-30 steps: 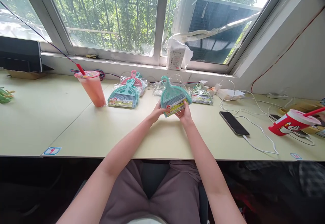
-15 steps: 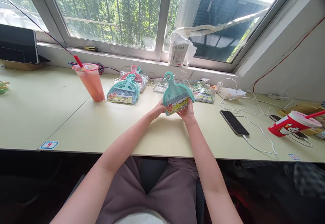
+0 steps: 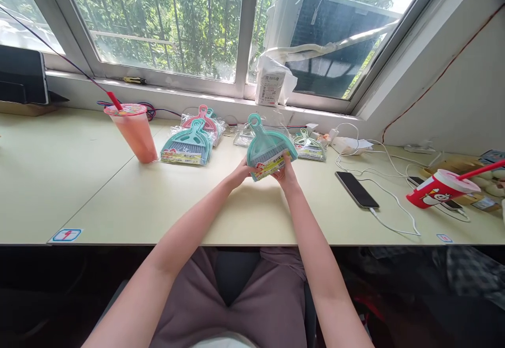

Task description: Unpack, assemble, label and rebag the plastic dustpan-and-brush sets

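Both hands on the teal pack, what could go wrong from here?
The teal dustpan pack is gripped low by the left hand and right hand, handle end unsupported; its glossy wrap might slip.
The tall pink drink stands beside the front-left packs; a leftward move could tip it onto them.
A wide right-arm swing might snag the white cable plugged into the phone.

Both bare arms are stretching forward and converging, the left arm [image 3: 168,256] slanting toward one o'clock and the right arm [image 3: 321,266] toward eleven. At twelve o'clock from the torso, the left hand [image 3: 239,174] and right hand [image 3: 287,176] are gripping just apart, the left thumb pointing toward three and the right thumb toward twelve.
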Tool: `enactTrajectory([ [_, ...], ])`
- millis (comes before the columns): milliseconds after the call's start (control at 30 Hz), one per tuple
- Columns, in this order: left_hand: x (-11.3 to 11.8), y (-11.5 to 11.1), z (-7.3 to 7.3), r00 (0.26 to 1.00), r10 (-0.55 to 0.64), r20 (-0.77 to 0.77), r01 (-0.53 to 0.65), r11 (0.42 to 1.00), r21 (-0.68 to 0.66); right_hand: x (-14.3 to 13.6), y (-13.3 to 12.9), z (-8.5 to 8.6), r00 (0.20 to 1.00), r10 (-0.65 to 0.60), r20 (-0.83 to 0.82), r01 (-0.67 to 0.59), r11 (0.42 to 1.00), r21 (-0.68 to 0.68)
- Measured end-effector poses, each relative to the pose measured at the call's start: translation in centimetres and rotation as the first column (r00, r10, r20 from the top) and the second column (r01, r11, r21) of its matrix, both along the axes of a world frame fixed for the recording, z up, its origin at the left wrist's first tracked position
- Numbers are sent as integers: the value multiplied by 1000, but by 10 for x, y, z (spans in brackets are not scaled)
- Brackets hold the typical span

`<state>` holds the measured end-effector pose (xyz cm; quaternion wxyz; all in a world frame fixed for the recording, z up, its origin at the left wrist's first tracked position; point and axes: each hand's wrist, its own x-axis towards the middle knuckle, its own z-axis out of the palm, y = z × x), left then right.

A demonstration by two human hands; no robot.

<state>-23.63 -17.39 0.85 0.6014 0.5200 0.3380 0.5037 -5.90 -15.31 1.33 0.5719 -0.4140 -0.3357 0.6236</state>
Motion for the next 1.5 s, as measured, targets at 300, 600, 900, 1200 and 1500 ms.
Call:
enactTrajectory([
  [300, -25, 9, -1, 995, -77, 69, 81, 996, -49, -5, 0, -8, 972, 226, 62, -234, 947, 220],
  [600, -12, -16, 11, 887, -442, -132, 420, 893, -163, -13, -5, -5, 996, -23, -91, 45, 967, 252],
  [900, -25, -1, 18, 984, -171, -40, 174, 983, 59, -14, -2, -5, 983, -72, -167, 99, 982, 163],
  [1200, 0, -2, 3, 999, -42, -16, 41, 999, -3, -22, -3, -17, 994, -86, -60, 95, 984, 150],
  [1500, -17, 0, 4, 972, -181, -153, 169, 982, -85, -10, 6, -23, 999, -40, -27, 44, 986, 160],
])
